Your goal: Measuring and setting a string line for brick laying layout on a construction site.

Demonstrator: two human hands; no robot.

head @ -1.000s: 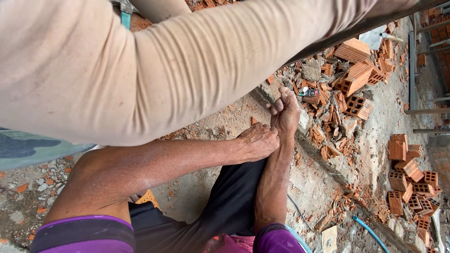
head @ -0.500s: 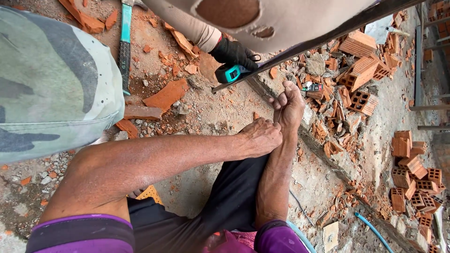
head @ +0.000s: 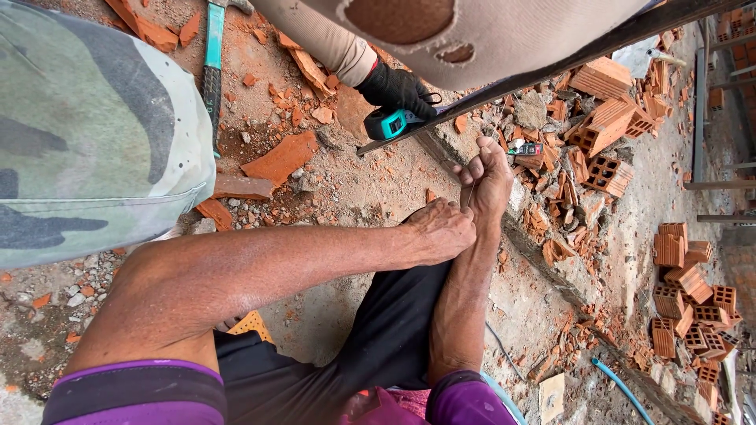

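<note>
My left hand (head: pixel 442 228) and right hand (head: pixel 488 175) both pinch a thin wire (head: pixel 468 194), each grip closed on it. A co-worker's gloved hand (head: pixel 396 88) holds a teal tape measure (head: pixel 390 123) just beyond, above brick rubble (head: pixel 591 169).

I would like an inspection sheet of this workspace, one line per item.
Surface: bare dusty ground, rough and gritty.
Job's things: thin wire pinched between left hand and right hand.
Clutter: broken brick pieces; hollow bricks; teal-handled tool.
Grippers: both hands closed on the wire, touching each other.
Cables: blue hose at lower right.
Surroundings: a co-worker's gloved hand holds a teal tape measure by a dark bar.
</note>
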